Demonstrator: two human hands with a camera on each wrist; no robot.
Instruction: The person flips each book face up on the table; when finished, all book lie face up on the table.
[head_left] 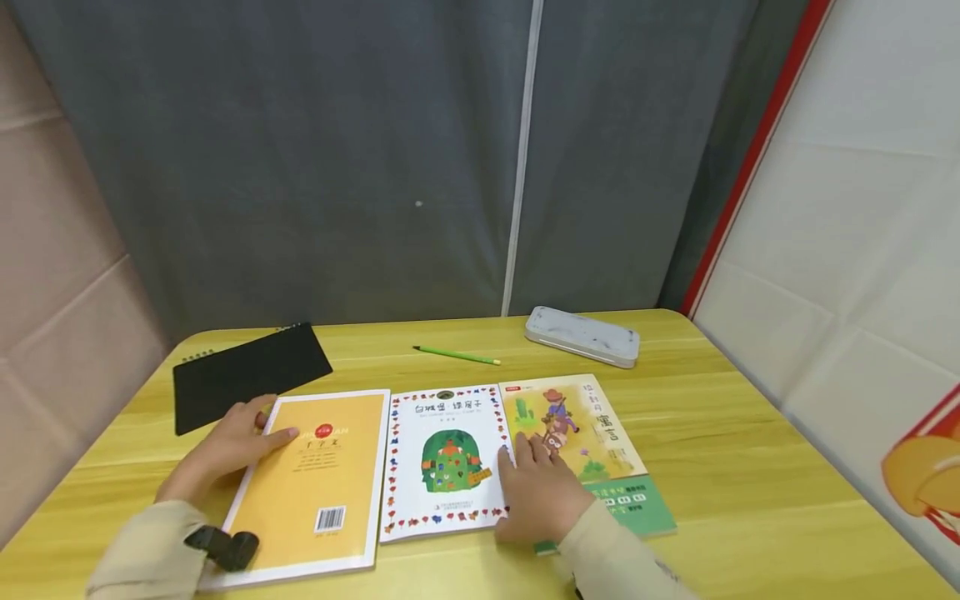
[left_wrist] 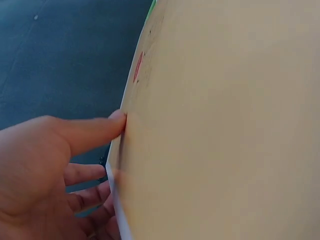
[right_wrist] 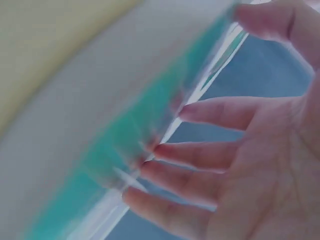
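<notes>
A yellow book [head_left: 315, 492] with a white border and a barcode lies at the left of a row of three. My left hand [head_left: 238, 442] grips its left edge near the top corner. The thumb [left_wrist: 95, 132] presses on the cover, and the other fingertips are partly hidden at the edge. In the middle lies a white book [head_left: 408, 467] with a green picture and a patterned border. To its right is a cream and green book [head_left: 592, 417]. My right hand [head_left: 542, 492] rests on this book with fingers extended, its thumb at the white book's right edge.
A black spiral notebook [head_left: 247, 375] lies behind the left hand. Further back on the wooden table [head_left: 750, 467] are a green pencil [head_left: 457, 356] and a grey pencil case [head_left: 581, 335]. A dark curtain [head_left: 300, 167] hangs along the back edge.
</notes>
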